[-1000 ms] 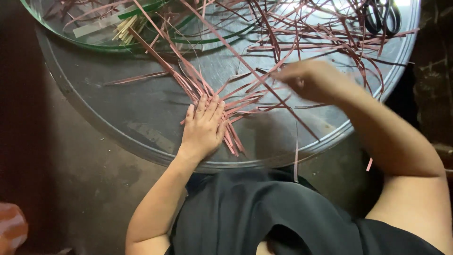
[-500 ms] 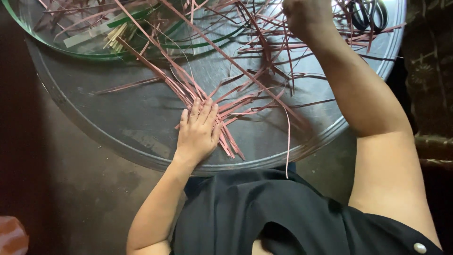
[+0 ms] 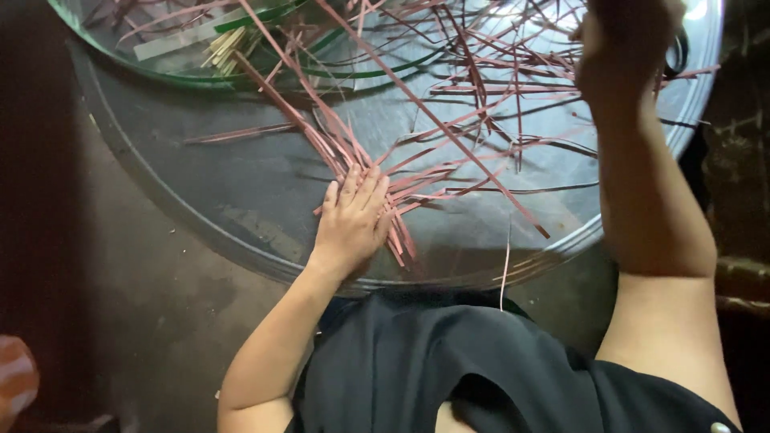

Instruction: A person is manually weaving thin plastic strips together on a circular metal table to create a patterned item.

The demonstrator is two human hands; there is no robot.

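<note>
- Left hand point(image 3: 351, 224): we see it laid flat, palm down, fingers extended and together, pressing on the crossing point of the pink strips point(image 3: 377, 188). No grip closed round anything; it pins, it does not pinch.
- Right hand point(image 3: 622, 44): raised at the top right of the view, dark and partly cut off by the frame edge. It looks closed, and strips run toward it, but we cannot tell how far it is closed or whether it has hold of one.
- Strips, location: a fan of long, narrow, flat pink strips lies on the round metal tray point(image 3: 241, 200), radiating up and right from under the left hand. Several overhang the near rim; one thin end hangs down toward the dark garment point(image 3: 449, 369).
- Handling, our judgement: strips look v. light, thin, springy lengthwise, prone to slide on the smooth metal and to kink or split if bent sharply. Best held flat betw. thumb and finger pads near the crossing, w/ the bundle pinned by the other palm.
- Adjacent items: green-rimmed round tray point(image 3: 184, 76) at upper left, overlapping the metal one, w/ a bundle of pale sticks point(image 3: 224, 46) and more strips inside.
- Dark looped object at the right edge, behind the right hand: ID not possible.
</note>
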